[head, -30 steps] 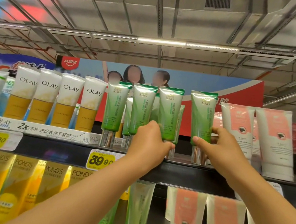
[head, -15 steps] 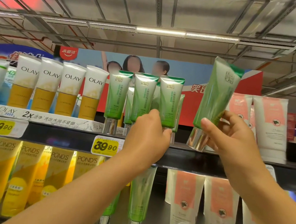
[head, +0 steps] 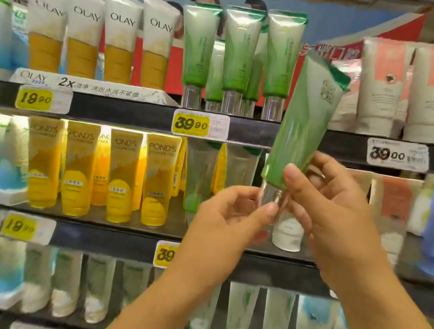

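The right hand [head: 337,207] grips the tilted green tube [head: 303,120]; the left hand [head: 230,221] pinches its silver cap [head: 271,196].

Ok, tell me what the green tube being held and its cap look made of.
The green tube: probably soft plastic, glossy; sheen runs down its face and its top end is crimped flat. The cap, pinched by the left hand: shiny and silvery, likely clear or metallised hard plastic; blur leaves that open.
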